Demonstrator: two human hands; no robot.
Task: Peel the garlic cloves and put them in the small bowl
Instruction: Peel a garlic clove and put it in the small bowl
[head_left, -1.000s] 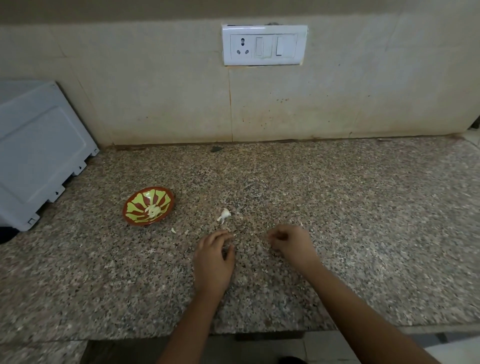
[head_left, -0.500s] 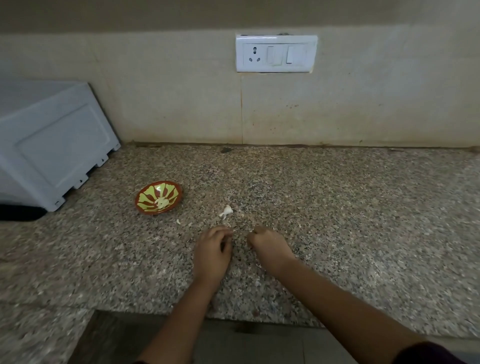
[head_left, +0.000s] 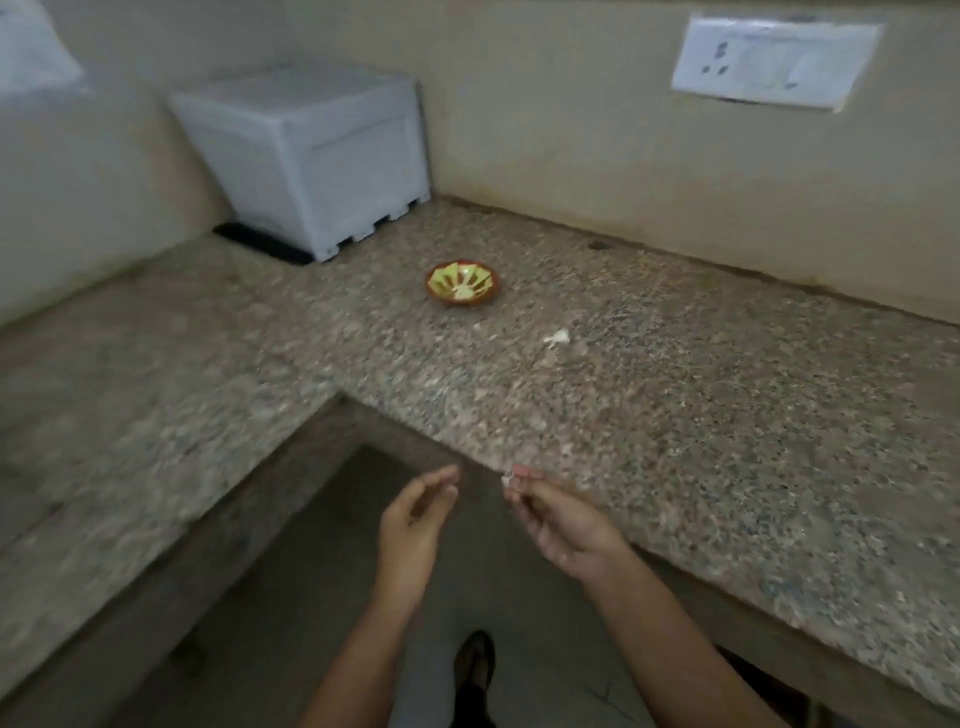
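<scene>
The right hand (head_left: 558, 519) pinches a small white bit (head_left: 506, 479), clove or skin I cannot tell; the left hand (head_left: 415, 514) hangs loosely curled, holding nothing. Best to steady the bit with both hands and strip the skin from its tip. One bowl (head_left: 464, 303) on the counter (head_left: 727, 415) holds pale pieces (head_left: 464, 292), too blurred to count; one scrap (head_left: 558, 338) lies near it

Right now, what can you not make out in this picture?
Head view only.
Too small, blurred: white scrap pinched in the right hand, skin or clove unclear.
Too small to count: pale pieces in the small bowl.
Blurred: white piece on the granite counter, clove or skin unclear.
Motion blur: wall switch plate, switch positions unreadable.
</scene>
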